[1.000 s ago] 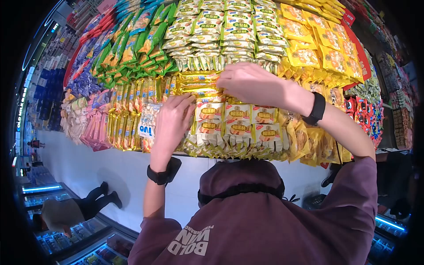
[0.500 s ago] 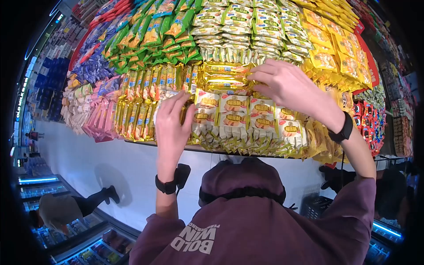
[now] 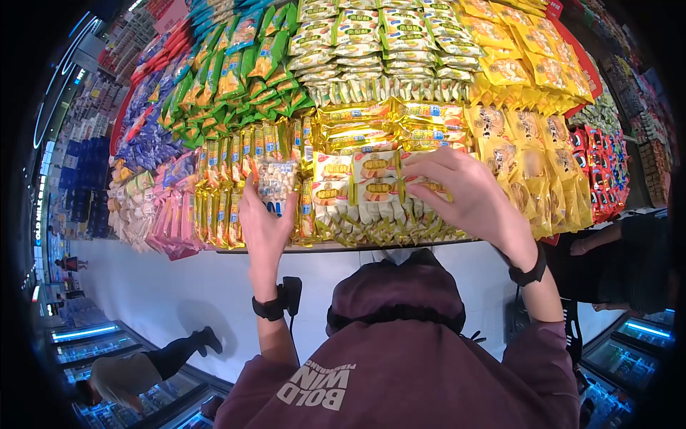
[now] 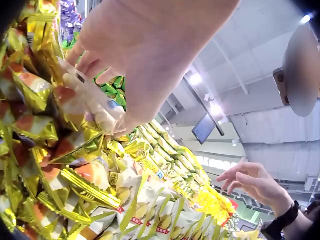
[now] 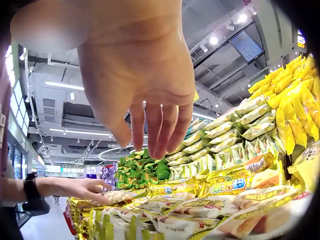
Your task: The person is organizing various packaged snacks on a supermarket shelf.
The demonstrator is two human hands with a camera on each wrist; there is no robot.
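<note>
My left hand (image 3: 266, 225) is at a clear packet of small pale pieces (image 3: 276, 179), its thumb on one side and fingers on the other. In the left wrist view, that clear packet (image 4: 92, 100) lies within the hand's span, against gold-wrapped snacks (image 4: 35, 110). Hovering above the white durian-pastry packets (image 3: 377, 168) is my right hand (image 3: 464, 187), fingers loosely bent and nothing in them. Past its fingertips, long gold packets (image 3: 357, 136) lie in stacked rows. The right wrist view shows this hand (image 5: 145, 85) over the packets, fingers pointing down.
Green packets (image 3: 243, 71), white-green packets (image 3: 386, 43) and yellow bags (image 3: 507, 64) rise in tiers behind. Pink packets (image 3: 175, 214) lie at the left, red ones (image 3: 600, 171) at the right. Another person (image 3: 136, 372) stands in the aisle at left; an arm (image 3: 597, 239) shows at right.
The left hand has left the edge of the gold packets and come to the clear packet. The right hand has drawn back from the gold packets to above the white ones, uncovering more gold packets.
</note>
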